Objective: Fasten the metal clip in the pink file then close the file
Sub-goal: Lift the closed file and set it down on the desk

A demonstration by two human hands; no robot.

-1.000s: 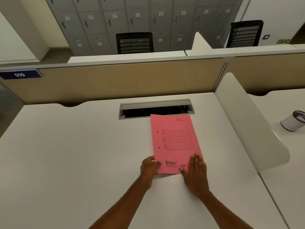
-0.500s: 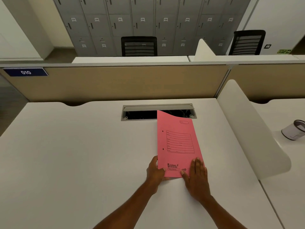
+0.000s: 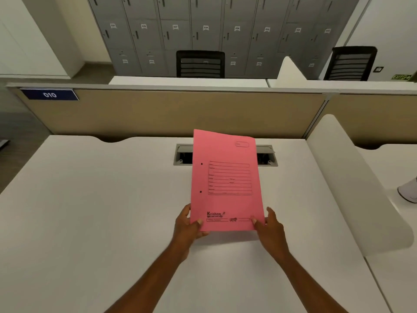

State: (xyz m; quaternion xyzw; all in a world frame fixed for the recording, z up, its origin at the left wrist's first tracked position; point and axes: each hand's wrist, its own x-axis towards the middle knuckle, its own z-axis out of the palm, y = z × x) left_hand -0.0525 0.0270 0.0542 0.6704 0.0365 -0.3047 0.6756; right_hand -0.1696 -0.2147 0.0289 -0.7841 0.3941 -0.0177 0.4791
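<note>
While your left hand [image 3: 188, 224] and right hand [image 3: 269, 224] pinch the closed pink file's [image 3: 225, 179] near corners, tilted up above the desk [image 3: 90, 211] toward twelve o'clock, lay it flat, then open the cover.

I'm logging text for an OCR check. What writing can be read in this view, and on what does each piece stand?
"Krishna": pink file, lower cover; its form lines are too small to read.
"010": blue plate on the partition.
"EXIT", mirrored: green sign, far right.
Locker labels: blurred, unreadable.
</note>
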